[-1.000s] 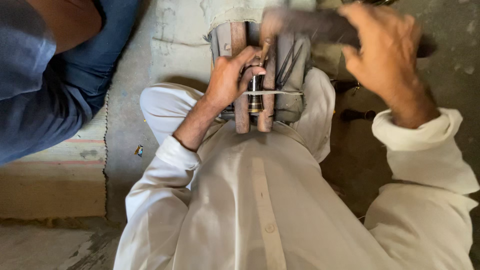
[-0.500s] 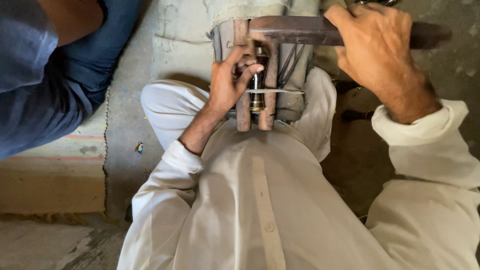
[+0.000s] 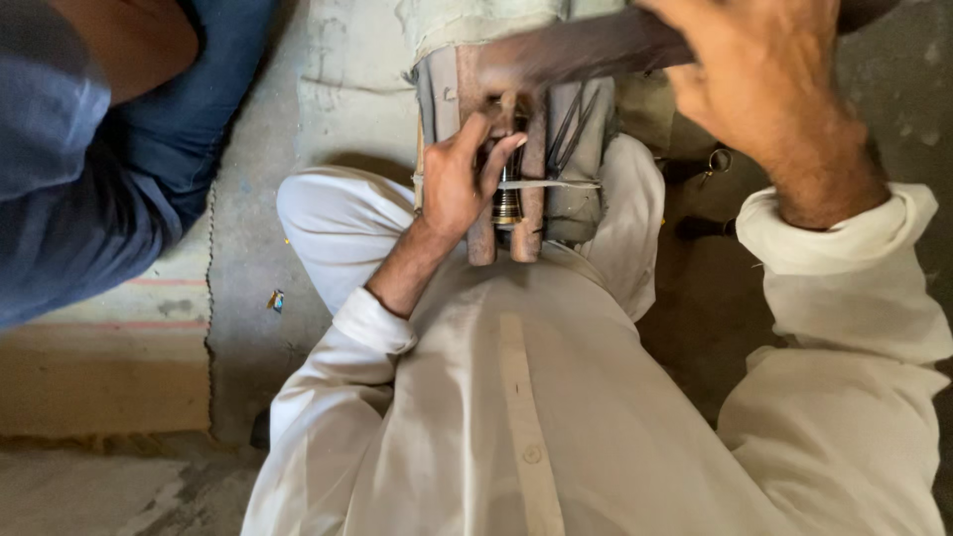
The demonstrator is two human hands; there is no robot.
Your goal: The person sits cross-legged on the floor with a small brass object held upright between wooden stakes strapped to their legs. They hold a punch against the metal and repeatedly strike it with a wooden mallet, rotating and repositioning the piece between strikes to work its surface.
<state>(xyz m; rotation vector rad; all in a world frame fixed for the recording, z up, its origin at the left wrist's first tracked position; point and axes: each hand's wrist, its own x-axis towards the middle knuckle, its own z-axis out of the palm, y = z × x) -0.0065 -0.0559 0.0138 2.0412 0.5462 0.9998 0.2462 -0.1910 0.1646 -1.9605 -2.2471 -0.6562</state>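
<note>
My left hand [image 3: 459, 179] pinches a small brass and dark metal cylinder [image 3: 507, 201] that stands between two upright wooden bars [image 3: 531, 213] of a clamp-like block held between my knees. My right hand [image 3: 764, 84] grips the handle of a long dark hammer-like tool [image 3: 581, 50], blurred with motion, which lies across the top of the block above the cylinder. A thin white cord [image 3: 556, 185] runs across the bars. Grey padded cloth [image 3: 581, 149] wraps the block.
I sit in white clothes on a grey concrete floor [image 3: 258, 258]. Another person in blue [image 3: 89, 149] crouches at the left. A striped mat edge [image 3: 99, 337] lies lower left. Small dark objects and a ring [image 3: 717, 159] rest on the floor at my right.
The tool in my right hand has swung over the block, moving left and down toward the cylinder. My left hand stays on the cylinder with its fingers shifted slightly.
</note>
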